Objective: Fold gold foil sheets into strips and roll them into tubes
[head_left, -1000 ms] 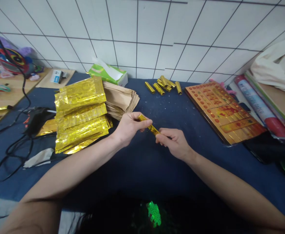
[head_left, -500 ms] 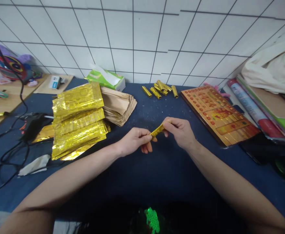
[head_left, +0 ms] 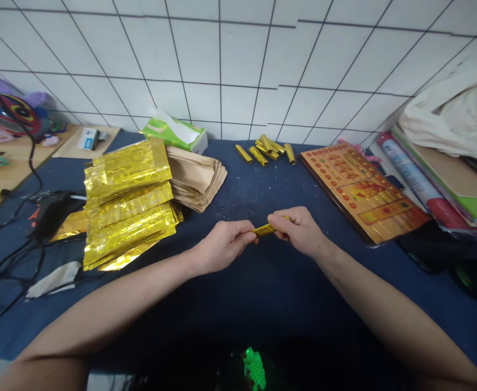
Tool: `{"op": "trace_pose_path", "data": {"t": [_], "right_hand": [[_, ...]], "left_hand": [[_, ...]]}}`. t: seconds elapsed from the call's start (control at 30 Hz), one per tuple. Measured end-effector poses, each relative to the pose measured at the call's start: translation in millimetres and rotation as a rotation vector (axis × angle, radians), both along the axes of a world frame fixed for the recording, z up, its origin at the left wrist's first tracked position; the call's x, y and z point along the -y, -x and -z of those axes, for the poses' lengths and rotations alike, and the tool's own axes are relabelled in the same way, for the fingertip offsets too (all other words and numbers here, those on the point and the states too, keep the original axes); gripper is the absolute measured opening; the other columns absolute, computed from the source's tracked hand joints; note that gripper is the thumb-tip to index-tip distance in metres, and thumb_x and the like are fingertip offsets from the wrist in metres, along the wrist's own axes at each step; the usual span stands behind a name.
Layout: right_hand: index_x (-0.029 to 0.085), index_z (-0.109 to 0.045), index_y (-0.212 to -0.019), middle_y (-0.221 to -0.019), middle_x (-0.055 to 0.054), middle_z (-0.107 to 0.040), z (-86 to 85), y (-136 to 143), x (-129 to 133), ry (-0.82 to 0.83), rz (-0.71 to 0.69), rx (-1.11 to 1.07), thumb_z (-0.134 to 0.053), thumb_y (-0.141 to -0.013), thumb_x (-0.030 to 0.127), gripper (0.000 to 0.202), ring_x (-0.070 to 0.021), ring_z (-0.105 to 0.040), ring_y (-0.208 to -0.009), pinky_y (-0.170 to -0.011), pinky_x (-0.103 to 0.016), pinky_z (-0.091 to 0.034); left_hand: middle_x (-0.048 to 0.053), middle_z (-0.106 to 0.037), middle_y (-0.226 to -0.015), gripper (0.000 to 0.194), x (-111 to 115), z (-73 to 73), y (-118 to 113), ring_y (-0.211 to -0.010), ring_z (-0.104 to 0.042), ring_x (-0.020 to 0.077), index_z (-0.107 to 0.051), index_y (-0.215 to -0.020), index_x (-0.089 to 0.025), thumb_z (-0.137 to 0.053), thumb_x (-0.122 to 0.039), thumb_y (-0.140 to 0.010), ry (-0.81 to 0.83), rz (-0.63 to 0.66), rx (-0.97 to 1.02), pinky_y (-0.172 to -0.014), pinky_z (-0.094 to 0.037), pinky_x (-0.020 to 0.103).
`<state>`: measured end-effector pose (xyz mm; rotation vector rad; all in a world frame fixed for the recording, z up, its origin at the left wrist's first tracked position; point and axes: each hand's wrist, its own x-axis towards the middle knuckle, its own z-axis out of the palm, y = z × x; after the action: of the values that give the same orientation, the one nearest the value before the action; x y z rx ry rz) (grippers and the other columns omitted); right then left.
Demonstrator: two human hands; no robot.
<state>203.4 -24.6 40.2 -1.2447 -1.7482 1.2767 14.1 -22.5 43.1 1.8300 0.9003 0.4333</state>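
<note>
A small roll of gold foil paper point(head_left: 264, 229) is stretched between my two hands above the dark blue tabletop. My left hand point(head_left: 227, 243) pinches its left end, fingers curled in. My right hand point(head_left: 297, 231) grips the other end between thumb and fingers. Beyond them, near the wall, lies a loose group of similar gold rolls point(head_left: 266, 147). To the left sits a fanned stack of gold foil sheets point(head_left: 130, 190), overlapping a pile of brown paper point(head_left: 198, 174).
At the right lies a shiny orange-gold printed packet point(head_left: 364, 190), near a red and blue tube point(head_left: 418, 174) and a cloth bag point(head_left: 458, 114). A green tissue box point(head_left: 175, 130) stands by the tiled wall. Left are a black glue gun point(head_left: 55, 209) and cables.
The roll has turned from a slant to nearly level. My left fingers have curled in further, and my right hand has come slightly lower.
</note>
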Motion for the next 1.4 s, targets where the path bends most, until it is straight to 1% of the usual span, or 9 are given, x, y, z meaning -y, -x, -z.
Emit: {"op": "trace_pose_path", "data": {"t": [0.17,0.27,0.47,0.63,0.83,1.0,1.13,1.23,1.4], "right_hand": [[0.016,-0.051,-0.057,-0.048,0.005,-0.041,-5.1,-7.7,-3.4,0.029,-0.101,0.092,-0.038,-0.088,0.042,0.042,-0.0064,-0.037,-0.044,-0.044,-0.022,-0.027],[0.016,-0.055,-0.064,-0.052,0.005,-0.043,-11.3,-7.1,-2.4,-0.069,-0.154,0.237,-0.036,-0.089,0.038,0.038,-0.0066,-0.040,-0.047,-0.048,-0.021,-0.030],[0.016,-0.048,-0.058,-0.053,0.003,-0.044,-9.3,2.5,5.8,-0.375,-0.258,0.453,-0.035,-0.090,0.034,0.039,-0.0072,-0.039,-0.049,-0.052,-0.023,-0.028],[0.017,-0.045,-0.059,-0.054,0.004,-0.044,-6.2,6.4,9.0,-0.425,-0.409,0.469,-0.031,-0.093,0.030,0.039,-0.0067,-0.040,-0.048,-0.052,-0.022,-0.028],[0.018,-0.035,-0.056,-0.050,0.005,-0.037,-15.4,1.2,5.2,-0.455,-0.304,0.464,-0.032,-0.092,0.034,0.040,-0.0059,-0.034,-0.045,-0.049,-0.022,-0.025],[0.018,-0.036,-0.055,-0.050,0.005,-0.037,-19.0,-8.1,-1.4,-0.365,-0.243,0.405,-0.033,-0.091,0.037,0.041,-0.0062,-0.035,-0.045,-0.049,-0.022,-0.027],[0.019,-0.039,-0.054,-0.048,0.004,-0.037,-27.4,-33.0,-8.2,-0.339,0.020,0.310,-0.030,-0.092,0.039,0.044,-0.0073,-0.034,-0.044,-0.046,-0.023,-0.026],[0.019,-0.040,-0.054,-0.047,0.004,-0.036,-34.7,-42.4,-7.2,-0.379,0.107,0.320,-0.030,-0.091,0.042,0.045,-0.0079,-0.033,-0.043,-0.046,-0.025,-0.027],[0.019,-0.043,-0.059,-0.052,0.002,-0.043,-25.2,-17.7,-0.9,-0.492,-0.106,0.501,-0.027,-0.092,0.041,0.043,-0.0089,-0.039,-0.047,-0.049,-0.024,-0.030]], "left_hand": [[-0.006,-0.045,-0.053,0.027,-13.9,2.4,8.8,-0.050,-0.041,0.0067,-0.053,-0.072,-0.015,-0.038,-0.029,-0.088,-0.049,-0.027,-0.014,-0.051,-0.033,0.019],[-0.005,-0.049,-0.054,0.031,-22.5,1.5,14.2,-0.051,-0.043,0.0073,-0.051,-0.067,-0.015,-0.036,-0.030,-0.089,-0.092,-0.043,-0.032,-0.053,-0.034,0.019],[0.001,-0.059,-0.072,0.022,-15.0,-8.5,11.2,-0.069,-0.055,0.0129,-0.055,-0.075,-0.016,-0.041,-0.027,-0.088,-0.357,0.207,-0.258,-0.065,-0.038,0.024],[-0.002,-0.057,-0.063,0.029,-3.8,-11.2,5.8,-0.058,-0.053,0.0086,-0.050,-0.074,-0.017,-0.029,-0.026,-0.092,-0.095,0.294,-0.220,-0.058,-0.038,0.020],[-0.005,-0.049,-0.062,0.024,-9.1,-13.5,7.8,-0.055,-0.044,0.0068,-0.051,-0.077,-0.017,-0.034,-0.025,-0.090,-0.196,0.197,-0.151,-0.058,-0.036,0.019],[-0.005,-0.047,-0.061,0.024,-14.2,-11.5,15.1,-0.054,-0.042,0.0071,-0.051,-0.077,-0.017,-0.034,-0.028,-0.090,-0.241,0.124,-0.163,-0.055,-0.034,0.020],[-0.006,-0.038,-0.054,0.025,-21.8,-1.7,20.9,-0.048,-0.035,0.0065,-0.047,-0.070,-0.017,-0.033,-0.026,-0.089,-0.277,-0.038,-0.112,-0.051,-0.031,0.020],[-0.006,-0.038,-0.051,0.032,-25.8,5.9,19.8,-0.046,-0.035,0.0065,-0.045,-0.068,-0.017,-0.032,-0.036,-0.090,-0.171,-0.163,0.036,-0.049,-0.031,0.020],[0.001,-0.056,-0.053,0.058,-24.0,8.6,10.6,-0.049,-0.050,0.0101,-0.051,-0.075,-0.014,-0.025,-0.066,-0.082,0.294,-0.118,0.265,-0.052,-0.040,0.023]]}}
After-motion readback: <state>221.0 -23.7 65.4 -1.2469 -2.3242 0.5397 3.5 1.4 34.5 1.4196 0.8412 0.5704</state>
